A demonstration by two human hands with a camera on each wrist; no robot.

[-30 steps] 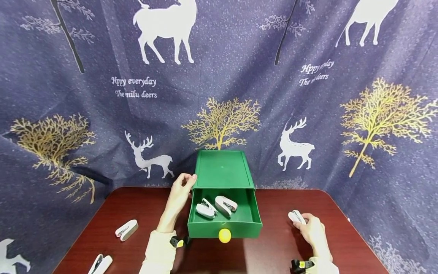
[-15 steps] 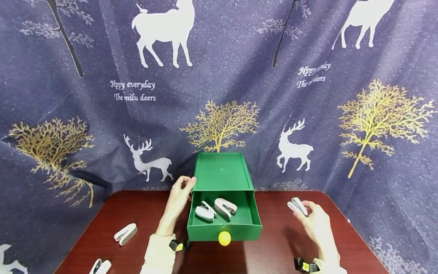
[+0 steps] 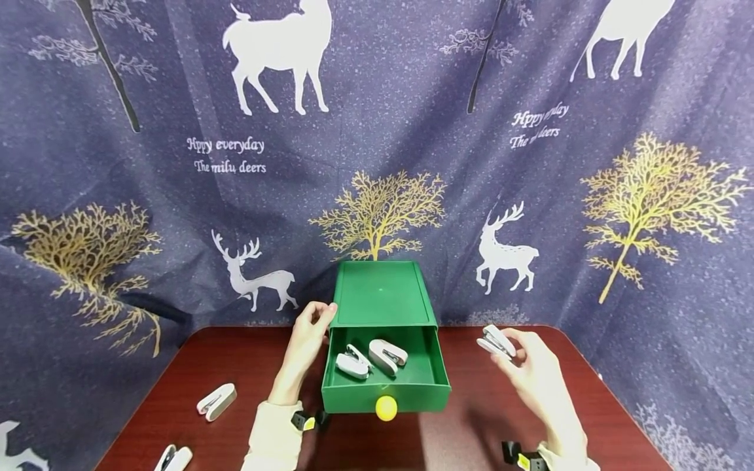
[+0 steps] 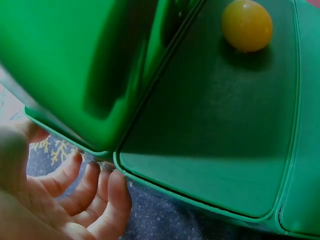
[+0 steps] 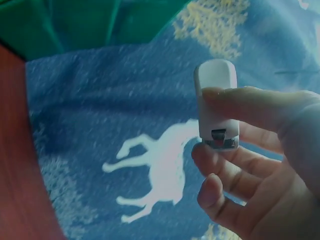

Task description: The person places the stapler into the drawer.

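My right hand [image 3: 533, 369] grips a small white stapler [image 3: 496, 341] above the table, right of the green drawer box [image 3: 381, 294]. The right wrist view shows the thumb lying across the body of this stapler [image 5: 217, 110], with fingertips behind and below it. My left hand [image 3: 309, 337] rests against the left side of the box, thumb at the top edge and the other fingertips along the side wall. In the pulled-out drawer [image 3: 385, 398], with its round yellow knob [image 3: 386, 408], lie two white staplers, one on the left [image 3: 353, 363] and one in the middle [image 3: 387, 357].
Two more white staplers lie on the left of the reddish-brown table [image 3: 459, 432]: one farther back [image 3: 216, 401] and one near the front [image 3: 173, 458]. A blue cloth [image 3: 389, 111] with deer and trees hangs right behind the table.
My right hand has lifted the stapler off the table and carried it up and slightly left. My left hand stays at the box, and the drawer and its staplers keep their places.
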